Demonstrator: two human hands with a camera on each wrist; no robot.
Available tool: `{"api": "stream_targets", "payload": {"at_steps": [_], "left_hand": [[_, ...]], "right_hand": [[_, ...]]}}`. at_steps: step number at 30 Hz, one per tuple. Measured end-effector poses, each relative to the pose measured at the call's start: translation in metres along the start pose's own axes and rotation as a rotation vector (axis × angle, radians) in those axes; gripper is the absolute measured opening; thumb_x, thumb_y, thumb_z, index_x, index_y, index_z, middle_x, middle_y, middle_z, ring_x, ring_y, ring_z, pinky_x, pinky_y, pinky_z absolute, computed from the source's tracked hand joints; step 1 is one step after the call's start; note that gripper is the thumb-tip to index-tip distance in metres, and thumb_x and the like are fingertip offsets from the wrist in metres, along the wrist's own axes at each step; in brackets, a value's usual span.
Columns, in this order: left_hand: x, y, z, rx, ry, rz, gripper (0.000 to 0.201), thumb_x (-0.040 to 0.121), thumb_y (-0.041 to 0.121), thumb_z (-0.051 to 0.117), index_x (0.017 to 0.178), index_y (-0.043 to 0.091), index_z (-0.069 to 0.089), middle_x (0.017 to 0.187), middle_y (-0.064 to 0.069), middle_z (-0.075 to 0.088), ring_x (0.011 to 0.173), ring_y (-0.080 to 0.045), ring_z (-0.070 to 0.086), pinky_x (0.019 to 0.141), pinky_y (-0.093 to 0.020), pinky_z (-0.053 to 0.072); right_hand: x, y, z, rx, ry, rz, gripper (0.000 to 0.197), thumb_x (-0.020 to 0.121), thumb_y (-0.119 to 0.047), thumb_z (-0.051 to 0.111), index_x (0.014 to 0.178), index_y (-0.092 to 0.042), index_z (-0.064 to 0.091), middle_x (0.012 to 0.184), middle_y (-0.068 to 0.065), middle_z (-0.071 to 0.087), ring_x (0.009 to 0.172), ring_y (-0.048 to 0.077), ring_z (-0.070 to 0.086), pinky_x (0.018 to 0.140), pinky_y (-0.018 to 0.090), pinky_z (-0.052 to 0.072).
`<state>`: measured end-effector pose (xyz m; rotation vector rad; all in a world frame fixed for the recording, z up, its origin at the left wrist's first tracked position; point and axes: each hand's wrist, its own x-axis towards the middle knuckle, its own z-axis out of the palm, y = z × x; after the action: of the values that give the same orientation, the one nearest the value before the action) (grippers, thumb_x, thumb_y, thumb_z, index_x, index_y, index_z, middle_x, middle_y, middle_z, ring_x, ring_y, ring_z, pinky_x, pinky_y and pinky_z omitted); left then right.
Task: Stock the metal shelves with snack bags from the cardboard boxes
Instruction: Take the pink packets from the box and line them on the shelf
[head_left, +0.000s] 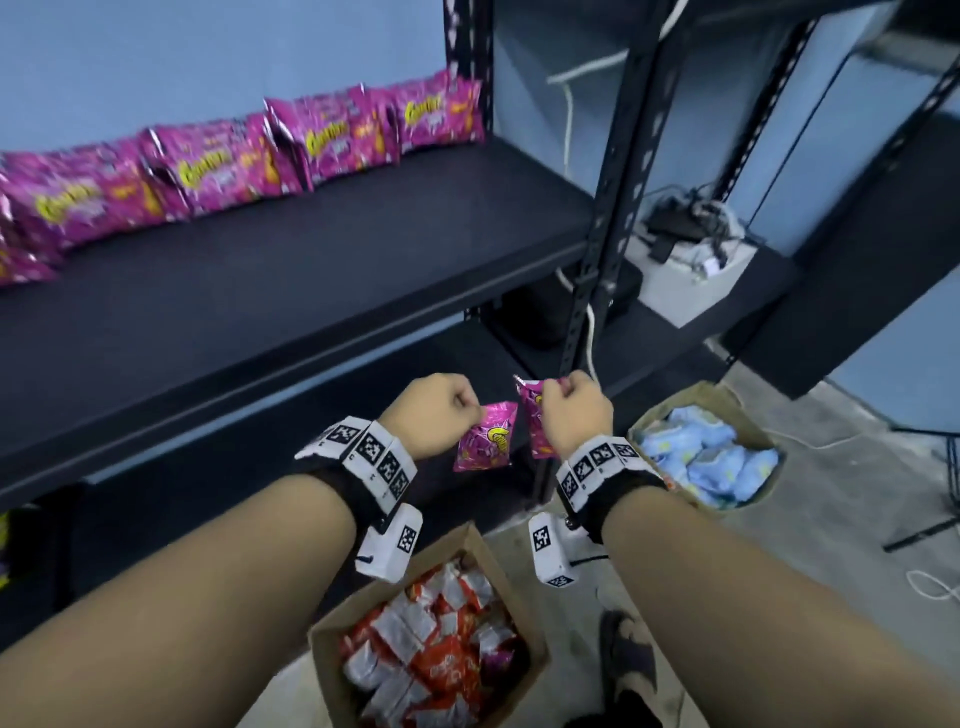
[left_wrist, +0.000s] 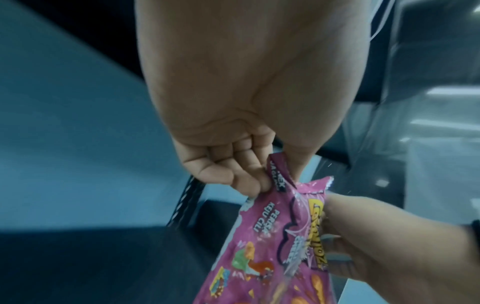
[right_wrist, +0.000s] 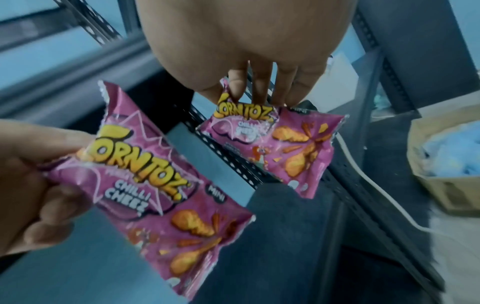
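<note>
Hands low: left grip (head_left: 439, 415) pinches one pink bag (head_left: 485, 436), right grip (head_left: 574, 413) another (head_left: 535, 415), shelf (head_left: 291, 280) at twelve o'clock.

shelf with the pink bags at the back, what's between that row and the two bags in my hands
Only bare dark shelf board lies between the row of pink bags and the bags pinched by the left hand and right hand, per the head view.

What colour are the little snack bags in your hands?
Pink, with yellow lettering and orange snack pictures. The bag in the left hand shows best in the right wrist view.
</note>
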<state>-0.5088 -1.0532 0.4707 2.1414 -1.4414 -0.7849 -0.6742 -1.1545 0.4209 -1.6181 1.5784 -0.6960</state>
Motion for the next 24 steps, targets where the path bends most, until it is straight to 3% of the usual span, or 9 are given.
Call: {"api": "stream_targets", "payload": {"at_steps": [7,11,14,17,19,21,24], "left_hand": [[0.0,0.066,-0.077,0.021,0.156,0.141,0.019,0.095,0.031,0.065,0.081,0.019,0.067,0.068,0.009,0.066,0.061,-0.005,0.059,0.058,-0.024,0.042],[-0.005,0.081,-0.123,-0.054,0.257,0.147,0.024,0.096,0.031,0.064,0.078,0.016,0.063,0.061,0.01,0.063,0.057,-0.005,0.057,0.058,-0.026,0.041],[-0.011,0.082,-0.156,-0.078,0.316,0.12,0.024,0.098,0.032,0.061,0.085,0.012,0.065,0.058,0.006,0.065,0.052,-0.005,0.059,0.056,-0.026,0.042],[-0.018,0.071,-0.183,-0.116,0.373,0.093,0.026,0.101,0.031,0.059,0.087,0.01,0.064,0.069,-0.007,0.071,0.057,-0.01,0.063,0.06,-0.029,0.046],[-0.02,0.056,-0.198,-0.168,0.405,0.073,0.026,0.101,0.03,0.059,0.081,0.013,0.06,0.071,-0.012,0.071,0.059,-0.015,0.064,0.069,-0.034,0.053],[-0.022,0.037,-0.209,-0.229,0.429,0.021,0.026,0.102,0.027,0.058,0.078,0.016,0.056,0.065,-0.005,0.067,0.057,-0.015,0.063,0.075,-0.039,0.054],[-0.027,0.005,-0.224,-0.346,0.459,-0.088,0.023,0.103,0.021,0.056,0.081,0.013,0.057,0.061,-0.002,0.064,0.052,-0.019,0.06,0.067,-0.039,0.049]], "right_hand": [[0.016,-0.083,-0.047,0.219,0.268,-0.128,0.023,0.094,-0.03,0.047,0.075,-0.019,0.039,0.08,0.008,0.061,0.077,0.035,0.056,0.067,0.041,0.045],[0.029,-0.127,-0.064,0.323,0.314,-0.269,0.022,0.095,-0.027,0.046,0.076,-0.02,0.039,0.078,0.001,0.056,0.071,0.024,0.051,0.065,0.035,0.036],[0.033,-0.166,-0.067,0.335,0.278,-0.4,0.021,0.097,-0.025,0.048,0.078,-0.02,0.039,0.073,-0.001,0.053,0.065,0.019,0.047,0.059,0.035,0.034],[0.032,-0.205,-0.06,0.253,0.212,-0.585,0.021,0.103,-0.026,0.047,0.086,-0.013,0.045,0.075,0.004,0.058,0.065,0.019,0.051,0.056,0.034,0.039],[0.031,-0.227,-0.05,0.188,0.159,-0.7,0.021,0.106,-0.03,0.046,0.092,-0.015,0.047,0.081,0.003,0.061,0.074,0.024,0.056,0.063,0.037,0.044],[0.03,-0.244,-0.036,0.111,0.097,-0.776,0.019,0.106,-0.032,0.046,0.094,-0.017,0.048,0.084,-0.002,0.061,0.085,0.027,0.056,0.078,0.044,0.048],[0.025,-0.262,-0.017,-0.004,-0.018,-0.825,0.02,0.107,-0.034,0.045,0.093,-0.02,0.048,0.08,-0.006,0.059,0.092,0.028,0.054,0.087,0.051,0.047]]}}
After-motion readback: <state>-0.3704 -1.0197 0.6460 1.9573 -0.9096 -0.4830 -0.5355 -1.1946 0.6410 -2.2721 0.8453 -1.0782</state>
